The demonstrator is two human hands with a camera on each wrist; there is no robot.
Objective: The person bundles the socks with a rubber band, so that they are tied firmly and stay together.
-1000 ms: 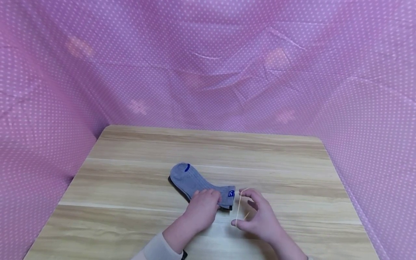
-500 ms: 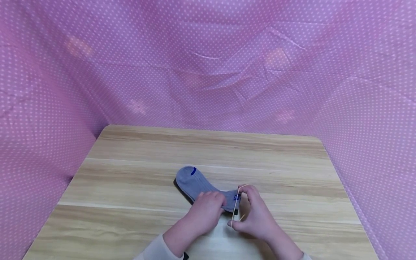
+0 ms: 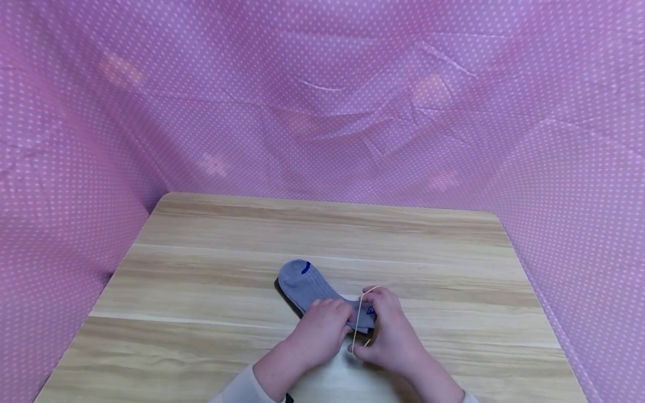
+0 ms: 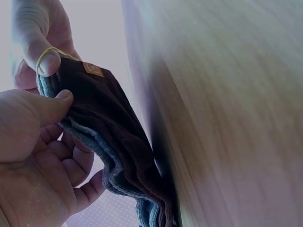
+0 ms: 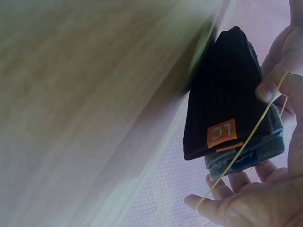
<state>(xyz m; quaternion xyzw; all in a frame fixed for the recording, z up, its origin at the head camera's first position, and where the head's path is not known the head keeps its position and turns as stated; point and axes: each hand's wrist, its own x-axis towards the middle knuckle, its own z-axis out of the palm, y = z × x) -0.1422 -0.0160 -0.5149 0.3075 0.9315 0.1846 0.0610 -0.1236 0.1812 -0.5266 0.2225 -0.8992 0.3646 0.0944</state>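
A stack of socks, grey (image 3: 304, 282) on top and black (image 5: 222, 90) underneath, lies toe away on the table. My left hand (image 3: 322, 333) grips the stack near the ankle, its thumb on the black underside in the left wrist view. A thin yellow rubber band (image 5: 241, 150) is stretched across the thumb and fingers of my right hand (image 3: 390, 330). This hand stands around the cuff end, and the band passes across the socks there. An orange label (image 5: 221, 133) marks the black cuff; a blue mark shows on the grey one.
The wooden table (image 3: 201, 280) extends to both sides and behind the socks. Pink dotted cloth (image 3: 322, 140) hangs around its back and sides.
My right hand has moved left, bringing the stretched rubber band over the sock cuffs. My left hand has slid the socks slightly right and nearer, toward the band.
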